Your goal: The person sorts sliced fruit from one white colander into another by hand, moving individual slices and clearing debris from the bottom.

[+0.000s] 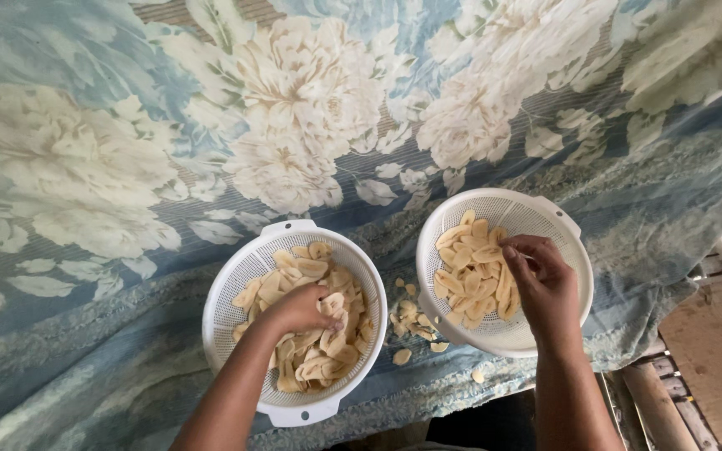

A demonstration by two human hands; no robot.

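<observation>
At the bottom edge of the frame two bare forearms are seen rising into view, one from lower centre-left and one from lower right. The left hand (pixel 298 311) is laid inside the left colander (pixel 221 321), a white perforated plastic bowl with small handles, set in the lower middle of the frame; its fingers (pixel 327 319) are curled down into the pale slices (pixel 311 355) heaped there, and some appear to be gathered under the palm, though a true grip cannot be told from this angle. The right hand (pixel 542 288) is placed over the right colander (pixel 545 219), a matching white bowl at centre-right, tipped slightly so that its rim rests close to its neighbour without clearly touching it. The fingers of that hand are bent loosely, with the fingertips (pixel 510 252) set against the yellowish slices (pixel 471 280) piled on the left side of the bowl; nothing is plainly pinched between them. Between the two bowls, a small scatter of loose slices (pixel 411 321) is spread on the cloth, with a few more strays just below. Both bowls are borne on a floral cloth (pixel 127 167), blue-grey with large cream blossoms, by which the whole upper part of the frame is filled. At the lower right corner, wooden boards (pixel 708 359) are shown beyond the cloth's edge.
</observation>
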